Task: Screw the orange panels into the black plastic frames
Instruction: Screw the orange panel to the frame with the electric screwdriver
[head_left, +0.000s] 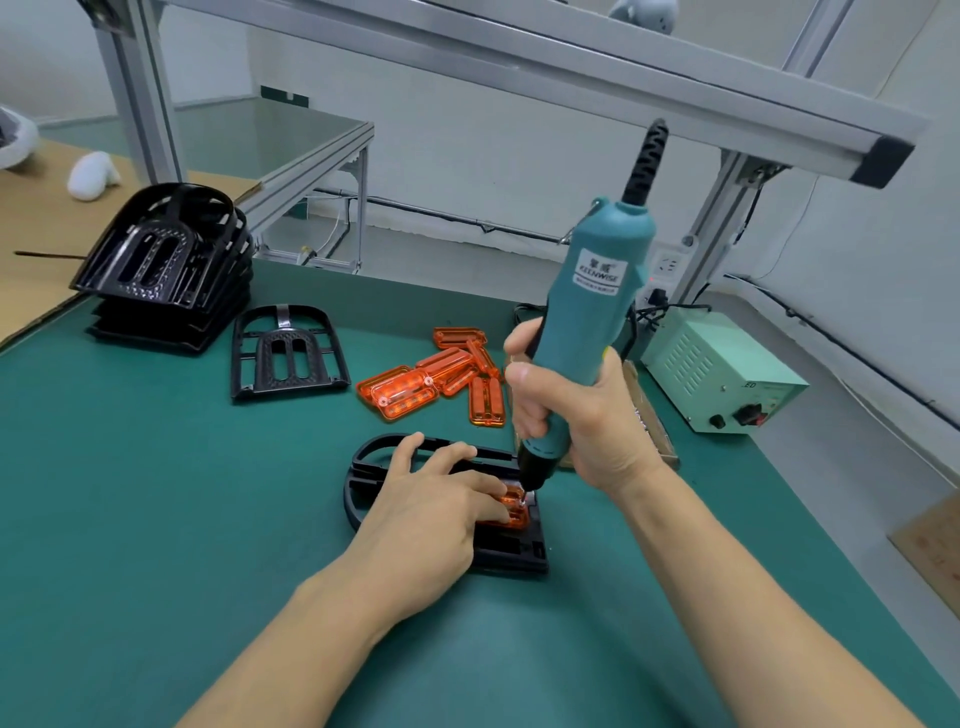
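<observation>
A black plastic frame (363, 470) lies flat on the green mat in front of me. An orange panel (514, 512) sits in it, mostly covered by my left hand (431, 512), whose straight fingers press down on panel and frame. My right hand (566, 410) grips a teal electric screwdriver (597, 291) held nearly upright. Its black tip (530, 480) touches the panel's far right corner. The screw itself is hidden.
Several loose orange panels (441, 382) lie in a pile behind the work. One black frame (288, 351) lies alone at left, beside a stack of frames (166, 270). A pale green power supply (722, 374) stands at right. An aluminium rail (571, 67) crosses overhead.
</observation>
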